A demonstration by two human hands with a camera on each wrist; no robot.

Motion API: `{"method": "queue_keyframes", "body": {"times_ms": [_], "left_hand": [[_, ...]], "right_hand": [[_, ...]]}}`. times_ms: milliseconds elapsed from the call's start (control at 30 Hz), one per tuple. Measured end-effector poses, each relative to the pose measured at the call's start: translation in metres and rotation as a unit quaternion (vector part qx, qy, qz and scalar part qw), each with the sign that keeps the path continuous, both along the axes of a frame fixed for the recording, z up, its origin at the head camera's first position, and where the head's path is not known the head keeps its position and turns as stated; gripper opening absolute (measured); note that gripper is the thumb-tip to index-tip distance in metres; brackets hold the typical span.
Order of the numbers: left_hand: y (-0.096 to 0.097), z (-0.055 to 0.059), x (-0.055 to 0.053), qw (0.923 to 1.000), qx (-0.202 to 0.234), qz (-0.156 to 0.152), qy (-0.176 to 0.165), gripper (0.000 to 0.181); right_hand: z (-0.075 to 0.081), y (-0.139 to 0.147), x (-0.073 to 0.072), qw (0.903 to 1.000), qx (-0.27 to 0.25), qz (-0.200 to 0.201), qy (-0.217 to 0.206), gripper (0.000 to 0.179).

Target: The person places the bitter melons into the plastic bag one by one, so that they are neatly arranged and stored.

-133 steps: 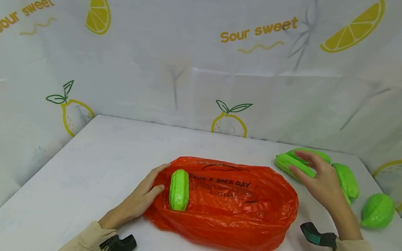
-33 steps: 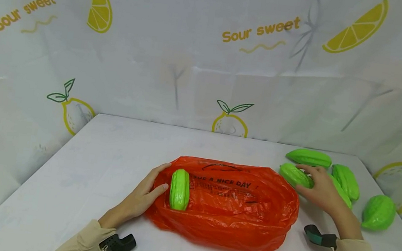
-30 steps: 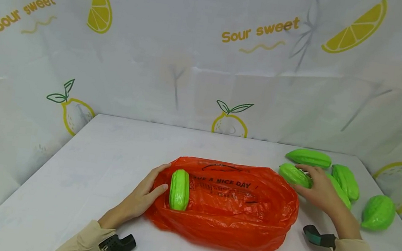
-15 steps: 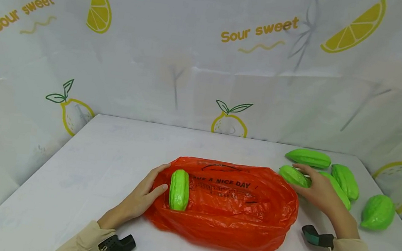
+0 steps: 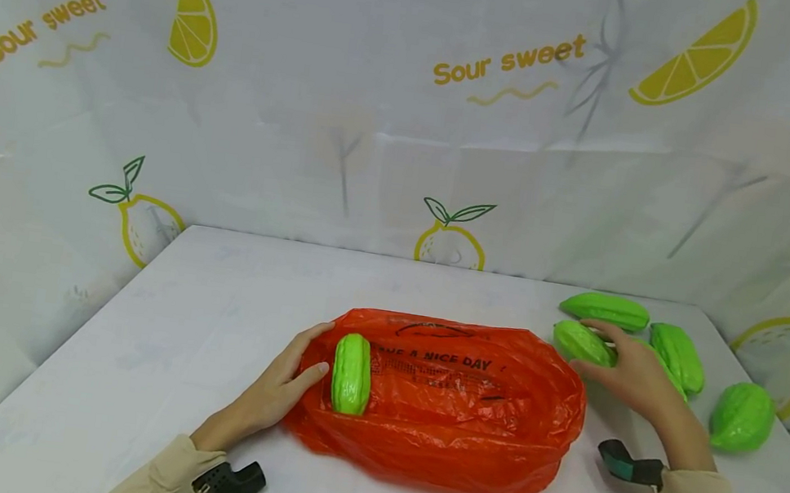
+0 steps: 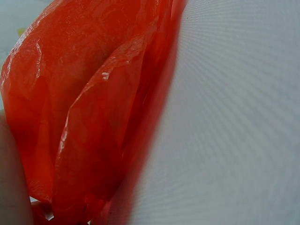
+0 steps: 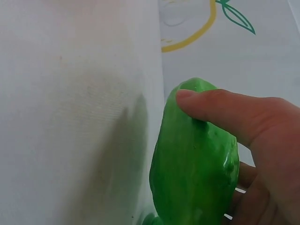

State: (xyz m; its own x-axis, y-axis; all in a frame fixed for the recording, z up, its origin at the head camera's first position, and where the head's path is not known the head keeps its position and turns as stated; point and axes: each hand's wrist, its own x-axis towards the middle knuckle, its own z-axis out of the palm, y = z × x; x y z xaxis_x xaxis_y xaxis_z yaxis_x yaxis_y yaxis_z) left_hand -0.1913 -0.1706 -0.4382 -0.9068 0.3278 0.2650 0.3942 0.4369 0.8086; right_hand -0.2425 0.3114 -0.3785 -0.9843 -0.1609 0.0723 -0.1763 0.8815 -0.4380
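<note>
- A person in beige sleeves (image 5: 156,472) works over a white worktop (image 5: 127,378), a dark strapped-on device (image 5: 240,482) at each wrist.
- At left, the left hand (image 5: 274,388) holds the edge of a red plastic bag (image 5: 443,458), thumb toward the near side, fingers toward the far side.
- The bag lies with its mouth open at mid-worktop. Black print inside its far wall reads "A NICE DAY," the word before it partly hidden; the smaller lines below are illegible.
- One gourd (image 5: 352,374), bright green, rests inside at the bag's left end.
- At right, the right hand (image 5: 634,375) grips a ribbed gourd (image 7: 187,164) near the bag's far right corner.
- The right wrist view adds the thumb laid across that gourd's end and a soft shadow on the worktop. The left wrist view shows the bag's glossy folds close up, and a fine grain on the white surface.
- Four more gourds (image 5: 678,355) lie toward the worktop's far right, one partly behind the right hand.
- Beyond hangs a pale backdrop (image 5: 289,143) printed with lemons (image 5: 196,21) and "Sour sweet," twice, in orange.
</note>
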Motion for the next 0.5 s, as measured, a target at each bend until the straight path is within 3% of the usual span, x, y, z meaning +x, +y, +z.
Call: {"method": "queue_keyframes", "body": {"times_ms": [500], "left_hand": [[0.001, 0.001, 0.0, 1.0, -0.002, 0.003, 0.003, 0.055]], "right_hand": [[0.017, -0.008, 0.007, 0.9988, -0.03, 0.003, 0.038, 0.076]]}}
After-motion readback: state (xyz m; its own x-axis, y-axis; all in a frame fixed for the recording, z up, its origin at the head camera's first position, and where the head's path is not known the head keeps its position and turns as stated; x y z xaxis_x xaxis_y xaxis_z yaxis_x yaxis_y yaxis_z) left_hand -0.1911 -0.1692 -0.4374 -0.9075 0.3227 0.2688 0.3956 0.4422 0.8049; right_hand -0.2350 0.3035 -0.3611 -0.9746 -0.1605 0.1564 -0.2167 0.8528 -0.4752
